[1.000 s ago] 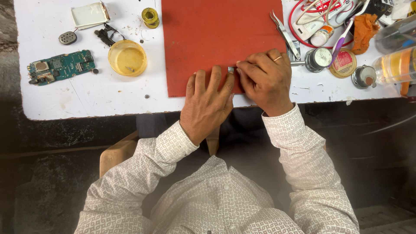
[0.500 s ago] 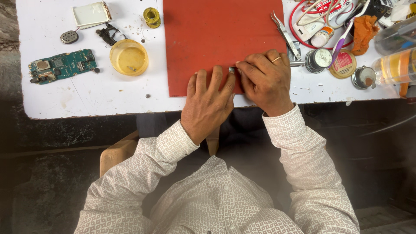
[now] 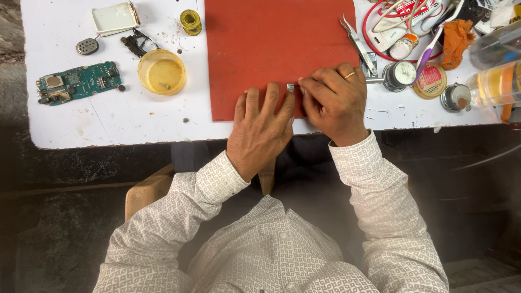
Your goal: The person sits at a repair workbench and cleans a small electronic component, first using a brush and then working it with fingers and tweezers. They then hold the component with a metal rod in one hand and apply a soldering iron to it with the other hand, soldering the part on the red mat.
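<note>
1. Head view, looking straight down: nearest the camera is the person's white patterned shirt point(image 3: 271, 244), with both sleeves running up toward the table edge.
2. Left hand point(image 3: 263, 127) lies palm down over the near edge of the white table point(image 3: 125, 119), fingers spread a little and flat on the near part of the red rectangular mat point(image 3: 279, 49); it grips nothing that shows.
3. Right hand point(image 3: 336, 100), with a ring on one finger, sits just beside the left, its fingers curled together and pressing down on the mat.
4. Small silver metal piece point(image 3: 291, 87) lies on the mat exactly between the two hands, touching the left fingertips on one side and the right fingertips on the other; most of it is hidden, so whether the right hand pinches it cannot be told.
5. Left of the mat stand a round yellow plastic dish point(image 3: 161, 71) and, further left, a green circuit board point(image 3: 78, 82).
6. Right of the mat, near the right hand, lie silver tweezers point(image 3: 357, 37) and a small round metal tin point(image 3: 400, 75).
7. Farthest away, at the table's far edge, are a yellow solder spool point(image 3: 190, 20), a white rectangular case point(image 3: 114, 17) and an orange cloth point(image 3: 457, 38).
</note>
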